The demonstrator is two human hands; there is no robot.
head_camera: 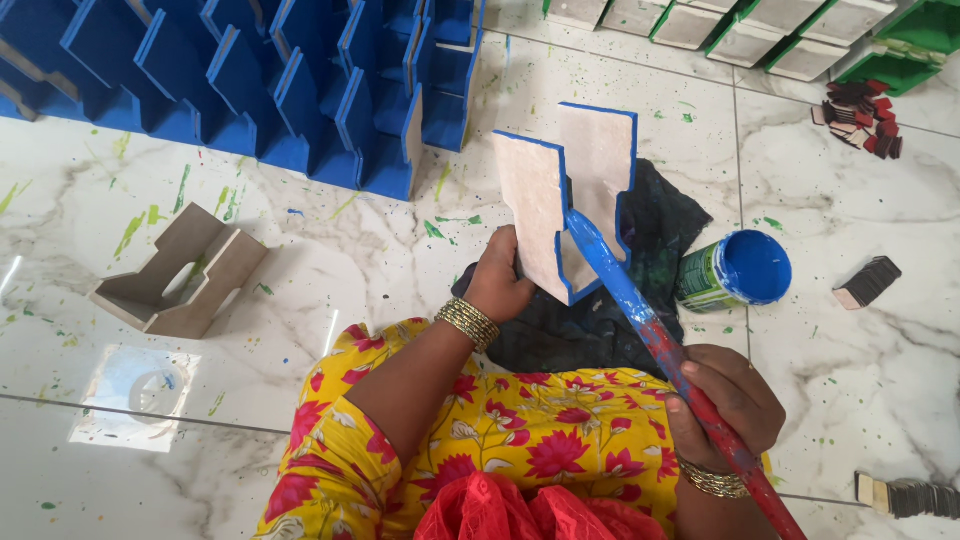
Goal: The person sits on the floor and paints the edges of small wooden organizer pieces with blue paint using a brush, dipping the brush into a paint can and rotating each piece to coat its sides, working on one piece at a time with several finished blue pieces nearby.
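Just above her lap, the left hand (497, 280) grips a notched wooden board (565, 205) upright so the right hand (725, 400), closed around a brush (640, 310), can paint its edge blue.

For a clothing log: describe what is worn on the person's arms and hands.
Both hands are bare, with no gloves. The left hand has a stack of gold bangles at the wrist; the right hand has a similar gold bangle band. A yellow sleeve with red flowers covers the left upper arm.
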